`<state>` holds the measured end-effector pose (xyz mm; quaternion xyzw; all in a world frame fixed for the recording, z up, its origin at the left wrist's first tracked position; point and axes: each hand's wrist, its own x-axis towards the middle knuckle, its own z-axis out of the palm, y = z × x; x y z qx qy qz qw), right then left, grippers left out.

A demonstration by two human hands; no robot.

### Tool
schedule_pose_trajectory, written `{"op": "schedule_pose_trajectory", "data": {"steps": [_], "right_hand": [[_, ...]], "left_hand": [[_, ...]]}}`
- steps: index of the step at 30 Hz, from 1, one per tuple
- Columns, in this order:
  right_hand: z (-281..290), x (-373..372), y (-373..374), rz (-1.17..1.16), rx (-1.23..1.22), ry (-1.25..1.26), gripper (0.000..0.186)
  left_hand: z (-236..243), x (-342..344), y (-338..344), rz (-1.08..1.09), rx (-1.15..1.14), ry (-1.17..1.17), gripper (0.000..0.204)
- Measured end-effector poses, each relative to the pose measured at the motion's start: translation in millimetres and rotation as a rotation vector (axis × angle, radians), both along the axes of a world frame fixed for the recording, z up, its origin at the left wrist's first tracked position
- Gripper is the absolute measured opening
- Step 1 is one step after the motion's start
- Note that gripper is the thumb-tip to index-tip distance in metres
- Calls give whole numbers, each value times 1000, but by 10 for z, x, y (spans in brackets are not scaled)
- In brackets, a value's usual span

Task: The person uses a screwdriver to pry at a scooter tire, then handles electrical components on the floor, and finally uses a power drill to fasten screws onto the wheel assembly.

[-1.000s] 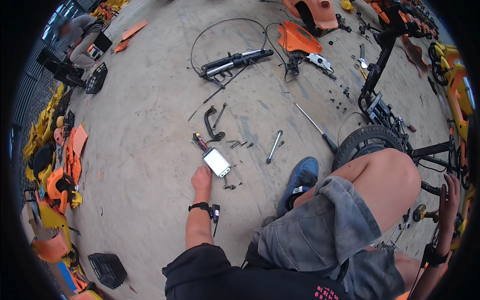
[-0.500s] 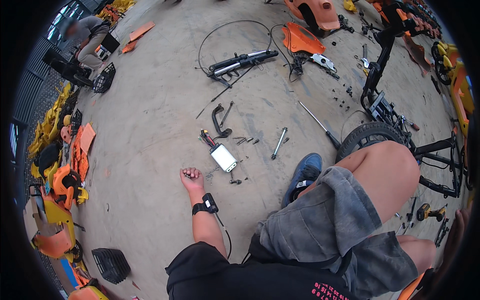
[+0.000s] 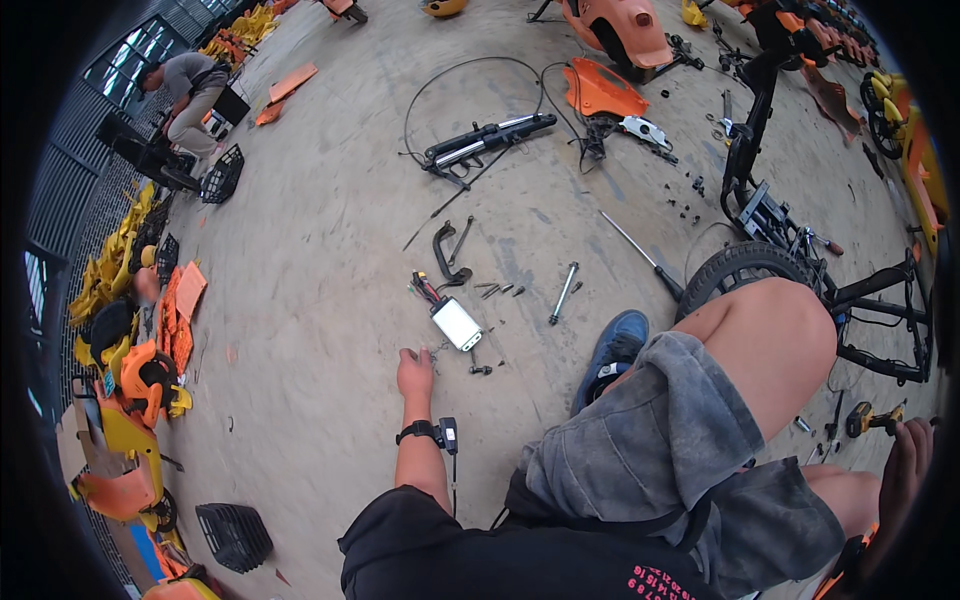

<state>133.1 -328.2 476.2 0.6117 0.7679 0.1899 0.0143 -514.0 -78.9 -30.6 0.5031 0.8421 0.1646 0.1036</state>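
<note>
Low over the floor is my left hand point(image 3: 416, 374), palm turned down, fingers curled and thumb a little apart. What lies under its fingers is hidden. By its fingertips is a small scatter of tiny metal screws point(image 3: 434, 352), partly covered. Just beyond lies a silver box-shaped controller point(image 3: 457, 325) with a bundle of coloured wires point(image 3: 425, 288). Close to the controller are a dark bolt point(image 3: 481, 370) and several short pins point(image 3: 489, 291). At the right rim, in shadow, my right hand point(image 3: 908, 462) shows with fingers stretched out, apparently holding nothing, beside my knee.
A black curved bracket point(image 3: 447, 253), a long axle bolt point(image 3: 563, 293) and a screwdriver point(image 3: 640, 250) lie ahead. Fork shocks point(image 3: 487, 140) are farther off. At right stand a wheel point(image 3: 735, 272) and frame; a yellow drill point(image 3: 872, 420) lies nearby. Another person point(image 3: 195, 95) works far left.
My left hand has turned from palm up, closed around small dark pieces, to palm down, and moved right toward the scattered screws. My right hand shows more at the right rim.
</note>
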Motion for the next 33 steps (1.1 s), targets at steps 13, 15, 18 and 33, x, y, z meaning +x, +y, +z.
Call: {"op": "schedule_pose_trajectory", "data": {"steps": [13,15,18,33], "right_hand": [[-339,216,-302,-133,-27,13,38],[-343,151,-250,-125,-24,23,37],[-306,64,-192,-90,-36,-46,38],[-141,24,-297,-55,-68,-15,34]], "left_hand": [[-388,334,3,-109,43,518,34],[-398,326,-4,-112,37,538,34],[-343,305,-26,-151,25,549,34],[-166,-326,180,428,-2,-1089,31]]}}
